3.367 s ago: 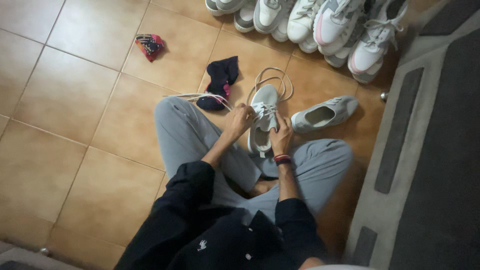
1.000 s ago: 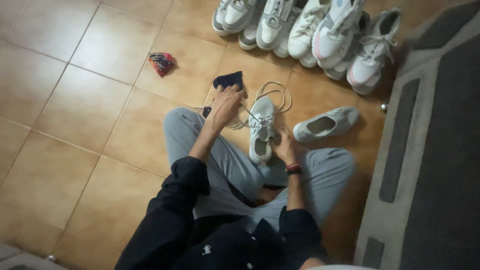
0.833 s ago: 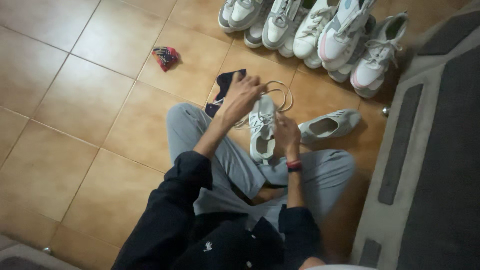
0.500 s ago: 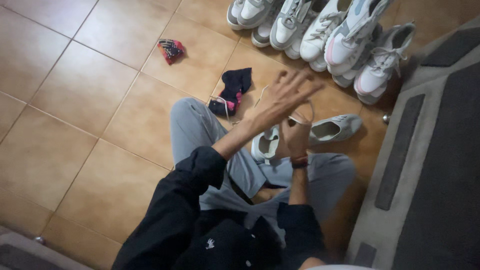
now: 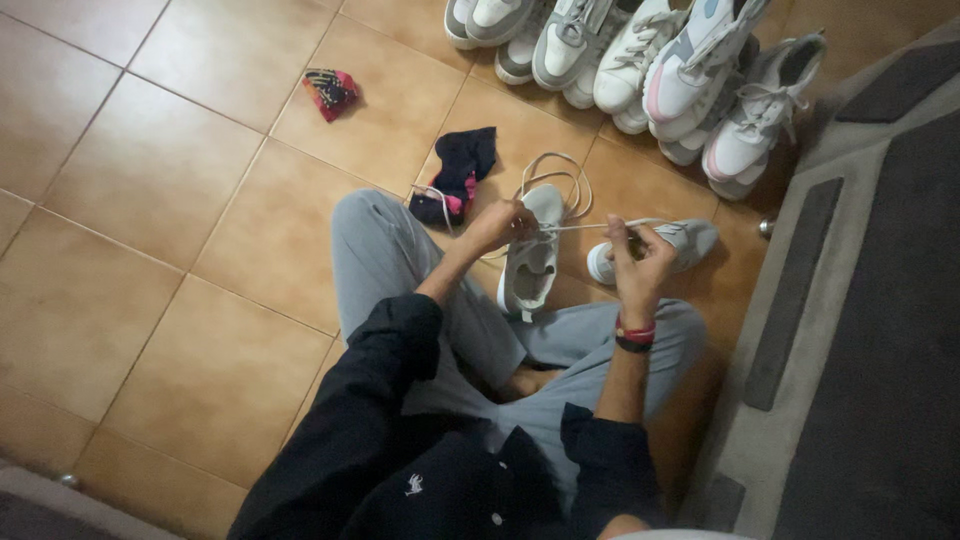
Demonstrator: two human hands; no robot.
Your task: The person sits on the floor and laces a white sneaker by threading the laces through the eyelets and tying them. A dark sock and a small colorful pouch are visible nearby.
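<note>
I sit cross-legged on a tiled floor with a white sneaker (image 5: 530,262) resting on my grey trousers. My left hand (image 5: 498,226) grips the toe end of that sneaker where the white shoelace (image 5: 556,180) runs in. My right hand (image 5: 634,262) pinches the same lace and holds it taut between both hands. A loop of lace lies on the floor beyond the shoe. The second white sneaker (image 5: 668,243) lies on its side just behind my right hand.
A row of several white and grey sneakers (image 5: 640,60) lines the far edge. A dark sock with pink (image 5: 458,172) lies near my left knee, and a red and dark sock (image 5: 330,92) further left. A grey rug (image 5: 860,300) covers the right side.
My left hand, raised open in the air half a second ago, has come back down to the shoe. My right hand has lifted and now pulls the lace tight.
</note>
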